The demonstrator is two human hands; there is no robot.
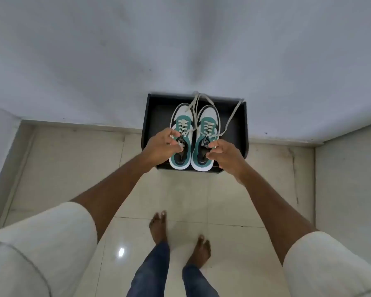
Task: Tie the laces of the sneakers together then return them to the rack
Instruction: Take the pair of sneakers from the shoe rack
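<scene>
Two white and teal sneakers stand side by side, toes to the wall, on a low black rack. My left hand grips the left sneaker at its tongue and collar. The right sneaker is held the same way at its tongue by my right hand. The grey laces run forward from the eyelets, cross above the toes and loop up against the wall. I cannot tell whether they are knotted together. My fingers hide the heels' openings in part.
The rack stands against a pale grey wall on a glossy cream tiled floor. My bare feet are on the tiles a step back from the rack. Walls close in at left and right.
</scene>
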